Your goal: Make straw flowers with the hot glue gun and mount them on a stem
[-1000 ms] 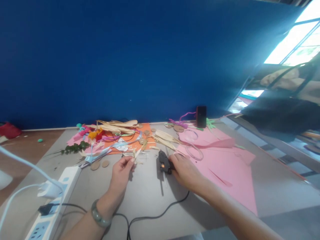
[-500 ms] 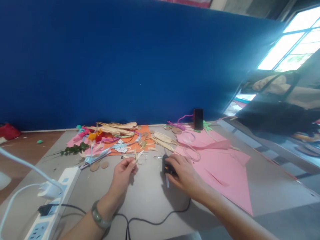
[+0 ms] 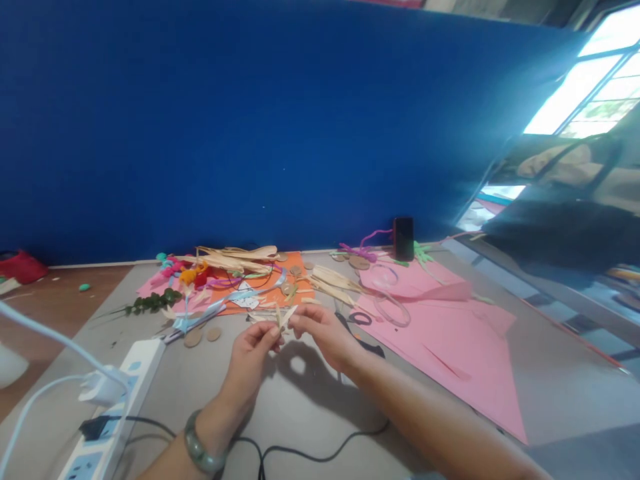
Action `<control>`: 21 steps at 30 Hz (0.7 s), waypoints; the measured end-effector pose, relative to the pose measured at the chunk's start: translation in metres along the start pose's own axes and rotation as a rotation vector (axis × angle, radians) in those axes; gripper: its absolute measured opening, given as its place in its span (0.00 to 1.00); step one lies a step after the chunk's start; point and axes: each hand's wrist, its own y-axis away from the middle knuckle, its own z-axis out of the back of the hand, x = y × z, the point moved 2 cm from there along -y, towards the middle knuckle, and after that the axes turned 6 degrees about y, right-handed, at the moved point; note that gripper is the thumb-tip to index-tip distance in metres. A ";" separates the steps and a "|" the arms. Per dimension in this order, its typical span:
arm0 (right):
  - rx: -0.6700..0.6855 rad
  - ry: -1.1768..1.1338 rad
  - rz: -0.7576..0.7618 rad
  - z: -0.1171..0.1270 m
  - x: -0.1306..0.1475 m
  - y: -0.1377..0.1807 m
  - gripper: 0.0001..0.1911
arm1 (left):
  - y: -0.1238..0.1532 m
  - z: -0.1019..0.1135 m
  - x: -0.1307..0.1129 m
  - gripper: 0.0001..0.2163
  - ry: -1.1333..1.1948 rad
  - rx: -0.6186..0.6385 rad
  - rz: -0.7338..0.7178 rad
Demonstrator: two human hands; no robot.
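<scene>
Pale strip cluster (image 3: 279, 315) sits just nearside of orange sheet (image 3: 295, 258). Left hand (image 3: 253, 347): grip clamped on its base; tips fan toward sheet, one leaning right. Change: right hand (image 3: 325, 331) has left black glue gun (image 3: 373, 348), now touches cluster, so both hands serve it; right pinch: cannot tell.

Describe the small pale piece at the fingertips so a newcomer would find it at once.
From the big blue panel, come down to the grey tabletop. Near its middle, the left hand pinches the small pale piece, with the fingertips of the right hand at it. Its slim points splay upward, and unlike the pale strips lying nearer the panel, it is held.
</scene>
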 end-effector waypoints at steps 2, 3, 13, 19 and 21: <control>-0.006 0.019 -0.002 0.000 0.001 0.002 0.12 | 0.001 0.000 0.002 0.10 -0.025 0.007 0.009; -0.007 0.038 -0.005 -0.001 0.001 0.003 0.13 | 0.001 0.000 0.003 0.10 -0.036 0.011 0.010; -0.053 0.204 -0.072 0.001 -0.009 0.002 0.12 | 0.004 0.003 0.007 0.09 -0.180 -0.029 -0.071; -0.064 0.263 -0.068 -0.001 -0.008 0.005 0.13 | 0.006 0.002 0.005 0.08 -0.304 -0.041 -0.170; -0.066 0.274 -0.069 -0.001 -0.009 0.005 0.14 | 0.007 0.002 0.004 0.08 -0.340 -0.036 -0.214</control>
